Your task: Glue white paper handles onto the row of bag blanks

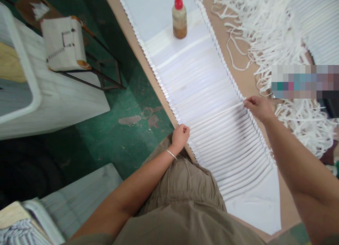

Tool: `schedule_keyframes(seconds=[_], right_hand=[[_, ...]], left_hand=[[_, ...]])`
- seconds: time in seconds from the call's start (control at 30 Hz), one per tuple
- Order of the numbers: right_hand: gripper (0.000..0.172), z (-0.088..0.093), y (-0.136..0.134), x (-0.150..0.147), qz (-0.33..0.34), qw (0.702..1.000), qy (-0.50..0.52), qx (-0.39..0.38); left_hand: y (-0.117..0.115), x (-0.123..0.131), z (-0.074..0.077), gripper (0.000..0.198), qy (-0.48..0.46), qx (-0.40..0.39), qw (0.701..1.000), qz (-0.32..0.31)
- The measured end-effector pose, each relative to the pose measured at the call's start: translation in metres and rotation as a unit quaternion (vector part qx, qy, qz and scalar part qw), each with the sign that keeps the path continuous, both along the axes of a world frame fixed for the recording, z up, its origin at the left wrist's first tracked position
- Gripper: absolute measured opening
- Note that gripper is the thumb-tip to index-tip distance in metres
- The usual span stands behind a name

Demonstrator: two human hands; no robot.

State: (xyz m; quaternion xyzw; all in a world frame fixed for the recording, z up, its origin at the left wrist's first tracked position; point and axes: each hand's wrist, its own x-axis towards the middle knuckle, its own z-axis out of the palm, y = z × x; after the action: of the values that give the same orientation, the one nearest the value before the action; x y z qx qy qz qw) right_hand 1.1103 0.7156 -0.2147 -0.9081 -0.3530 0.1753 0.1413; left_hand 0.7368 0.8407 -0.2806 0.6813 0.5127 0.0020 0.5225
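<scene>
A long white sheet lies along the table, crossed by many white strips whose ends form a serrated row on both long edges. At its left edge, my left hand is closed in a pinch on one end of a white strip. Across the sheet, the fingers of my right hand pinch the same strip at the right edge. The strip runs straight between both hands. Further up the sheet stands a squeeze bottle with a red nozzle and some brownish liquid inside.
A tangled heap of loose white strips covers the table's right side. Brown tabletop borders the sheet. On the left are a metal-framed stool with a pale cover and a large white bin, over a green floor.
</scene>
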Motion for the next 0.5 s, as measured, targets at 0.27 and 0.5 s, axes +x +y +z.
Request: schedule_keyframes(seconds=[0.27, 0.5], right_hand=[[0.023, -0.018, 0.001, 0.005, -0.023, 0.999, -0.010, 0.033], [0.022, -0.030, 0.003, 0.004, -0.028, 0.998, -0.022, 0.043]], left_hand=[[0.001, 0.001, 0.002, 0.021, 0.034, 0.016, 0.999, -0.002], [0.003, 0.001, 0.009, 0.023, 0.043, 0.031, 0.998, -0.015]])
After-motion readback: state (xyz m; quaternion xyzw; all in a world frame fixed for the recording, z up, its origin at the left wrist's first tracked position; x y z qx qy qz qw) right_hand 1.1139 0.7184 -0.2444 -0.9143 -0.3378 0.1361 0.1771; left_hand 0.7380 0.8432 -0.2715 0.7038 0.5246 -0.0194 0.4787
